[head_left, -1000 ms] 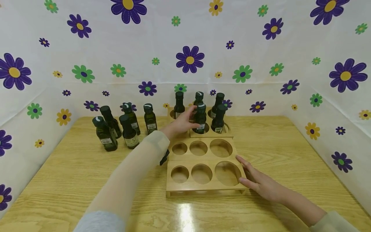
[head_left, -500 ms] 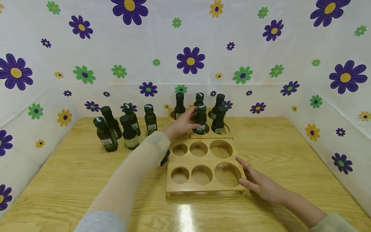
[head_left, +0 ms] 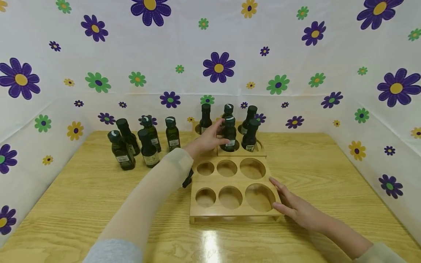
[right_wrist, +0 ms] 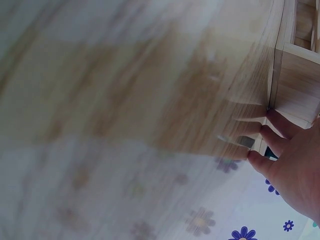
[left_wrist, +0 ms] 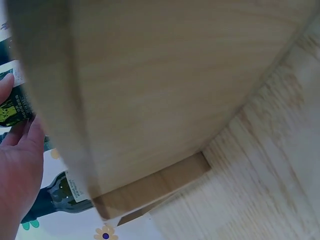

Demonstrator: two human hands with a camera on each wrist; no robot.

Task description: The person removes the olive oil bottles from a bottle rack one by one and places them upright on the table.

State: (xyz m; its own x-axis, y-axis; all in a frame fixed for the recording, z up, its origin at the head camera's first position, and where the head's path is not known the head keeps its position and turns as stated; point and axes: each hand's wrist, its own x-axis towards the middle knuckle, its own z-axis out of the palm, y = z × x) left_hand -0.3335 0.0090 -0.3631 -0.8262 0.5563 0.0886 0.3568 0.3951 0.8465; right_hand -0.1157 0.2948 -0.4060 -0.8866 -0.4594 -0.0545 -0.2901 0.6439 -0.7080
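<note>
My left hand (head_left: 208, 140) reaches to the back of a stepped wooden rack (head_left: 230, 181) and holds a dark green glass bottle (head_left: 230, 134) in a middle hole. Thumb and fingers lie on opposite sides of it. In the left wrist view the bottle's printed label (left_wrist: 16, 107) shows between thumb and fingers. Close behind it stand a similar capped bottle (head_left: 228, 108) and two darker bottles, one being the left bottle (head_left: 205, 118). A dark bottle (head_left: 250, 135) fills the hole to the right. My right hand (head_left: 300, 212) touches the rack's right side with extended fingers.
Several bottles stand on the table left of the rack, among them a square green bottle (head_left: 122, 151) and a round labelled bottle (head_left: 149, 149). The rack's two front rows have round holes of differing widths. A flowered cloth (head_left: 184, 54) encloses the wooden table (head_left: 82, 204).
The head view has shifted slightly. Both hands keep their places, and the held bottle stays over the same hole.
</note>
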